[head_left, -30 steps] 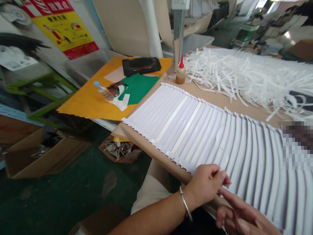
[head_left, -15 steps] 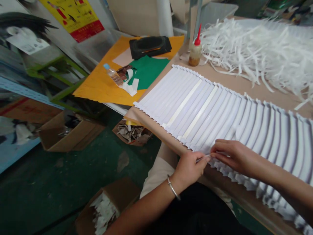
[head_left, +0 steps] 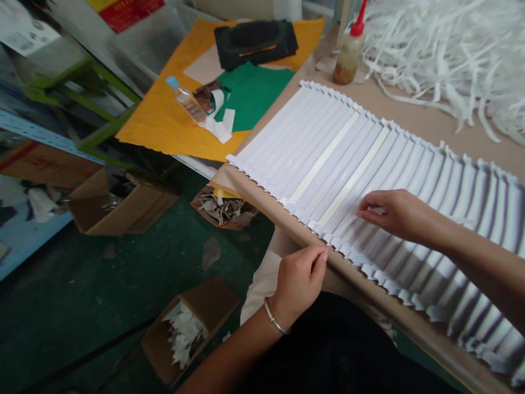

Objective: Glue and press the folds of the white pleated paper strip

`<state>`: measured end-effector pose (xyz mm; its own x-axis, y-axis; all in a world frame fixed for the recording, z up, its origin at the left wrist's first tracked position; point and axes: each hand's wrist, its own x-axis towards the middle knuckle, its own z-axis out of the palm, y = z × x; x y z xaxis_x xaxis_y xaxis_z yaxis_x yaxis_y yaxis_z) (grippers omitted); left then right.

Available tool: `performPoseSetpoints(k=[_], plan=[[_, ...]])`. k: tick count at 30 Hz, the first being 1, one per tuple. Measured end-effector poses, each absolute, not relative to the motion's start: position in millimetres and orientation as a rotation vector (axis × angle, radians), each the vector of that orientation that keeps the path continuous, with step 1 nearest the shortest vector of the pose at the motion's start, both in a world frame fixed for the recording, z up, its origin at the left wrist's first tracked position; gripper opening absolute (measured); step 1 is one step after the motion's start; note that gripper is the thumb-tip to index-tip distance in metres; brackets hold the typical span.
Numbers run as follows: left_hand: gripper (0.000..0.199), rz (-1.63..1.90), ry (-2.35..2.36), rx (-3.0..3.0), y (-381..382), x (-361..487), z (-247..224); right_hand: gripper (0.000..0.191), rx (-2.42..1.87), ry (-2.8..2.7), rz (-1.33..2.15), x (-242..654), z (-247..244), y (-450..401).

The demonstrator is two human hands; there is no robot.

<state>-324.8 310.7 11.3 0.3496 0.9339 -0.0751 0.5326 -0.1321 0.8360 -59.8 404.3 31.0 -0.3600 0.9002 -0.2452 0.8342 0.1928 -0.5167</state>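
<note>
Many white strips (head_left: 283, 142) lie side by side in a long, overlapping row on the brown-covered table (head_left: 430, 117), their ends along its front edge. My left hand (head_left: 301, 276), with a silver bangle at the wrist, is closed just off that edge; whatever its fingertips pinch is too small to name. Over the middle of the row, my right hand (head_left: 389, 213) has its thumb and fingers pressed together, and what lies between them cannot be made out. Two strips in the row look more cream than the others.
Behind the row stand a red-tipped glue bottle (head_left: 348, 54) and a heap of loose white strips (head_left: 451, 49). A yellow sheet (head_left: 156, 117) at the left holds a small plastic bottle (head_left: 186, 101) and green material (head_left: 262, 93). Cardboard boxes (head_left: 213, 306) with scraps stand on the floor.
My hands, together at the table's edge before, are now apart. The right one has moved up over the strips; the left has drawn back a little to the left. The view has shifted.
</note>
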Motion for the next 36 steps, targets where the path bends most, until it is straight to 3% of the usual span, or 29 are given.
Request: performPoseSetpoints(k=[3, 10, 21, 27, 36], plan=[[0.024, 0.663, 1.251, 2.047, 312.9, -321.0, 8.5, 0.023, -1.742, -2.350, 0.872, -59.4, 32.0, 409.2], [0.038, 0.387, 1.284, 2.510, 324.3, -310.5, 10.8, 0.022, -1.738, -2.359, 0.886, -61.8, 33.3, 412.8], [0.041, 0.266, 1.322, 2.544, 324.0, -305.9, 5.1, 0.022, -1.751, -2.425, 0.963, -24.2, 43.4, 440.3], [0.040, 0.343, 1.330, 2.516, 323.3, -306.6, 0.3, 0.022, -1.988, -2.290, 0.803, 23.7, 52.0, 480.1], [0.040, 0.389, 1.318, 2.495, 326.3, -307.1, 0.5, 0.018, -2.116, -2.247, 0.683, 12.4, 41.8, 505.7]])
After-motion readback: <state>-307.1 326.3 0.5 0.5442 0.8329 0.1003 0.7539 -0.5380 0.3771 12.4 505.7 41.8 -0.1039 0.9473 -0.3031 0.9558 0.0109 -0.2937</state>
